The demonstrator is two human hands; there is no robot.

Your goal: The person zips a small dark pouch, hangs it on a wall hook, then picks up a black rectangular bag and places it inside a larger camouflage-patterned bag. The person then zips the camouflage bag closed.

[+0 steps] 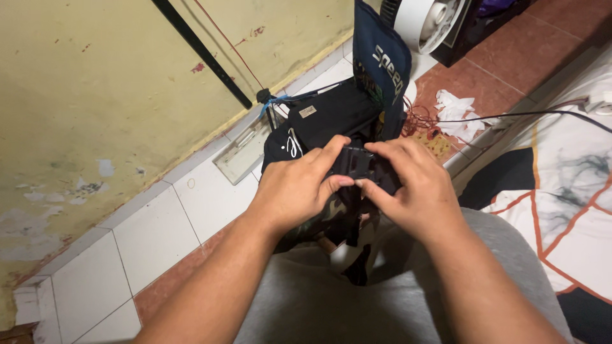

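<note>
I pinch a small black buckle between my left hand and right hand; bag still open behind.

My left hand and right hand cover most of the black buckle; I cannot tell whether it is latched. Fan cut off at top edge.

Tight around the black bag, open tile to its left

The black bag blocks the way ahead; just behind it stands a navy pouch, right of it lie tangled cables and crumpled paper. Left of the bag, white floor tiles lie bare up to the yellow wall.
</note>
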